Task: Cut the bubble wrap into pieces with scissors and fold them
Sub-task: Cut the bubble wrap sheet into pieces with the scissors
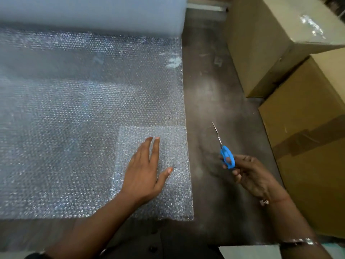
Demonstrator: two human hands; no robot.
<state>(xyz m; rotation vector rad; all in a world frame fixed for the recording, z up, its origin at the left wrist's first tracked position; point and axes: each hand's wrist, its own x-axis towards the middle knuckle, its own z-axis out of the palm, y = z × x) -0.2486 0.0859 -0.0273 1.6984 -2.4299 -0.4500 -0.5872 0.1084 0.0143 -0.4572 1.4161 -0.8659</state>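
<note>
A wide sheet of bubble wrap (pixel 74 128) lies unrolled over the dark floor, running back to its big roll (pixel 89 14) at the top. A smaller, whiter folded piece (pixel 173 146) rests on the sheet's near right corner. My left hand (pixel 147 171) lies flat on that piece, fingers spread. To the right of the sheet's edge, my right hand (pixel 250 174) grips blue-handled scissors (pixel 226 156) above the bare floor. The blades are closed and point away from me.
Large cardboard boxes (pixel 308 137) stand along the right side, one (pixel 270 34) behind the other. A strip of dark floor (pixel 209 90) runs between the sheet and the boxes. A white sheet corner (pixel 248 252) shows at the bottom edge.
</note>
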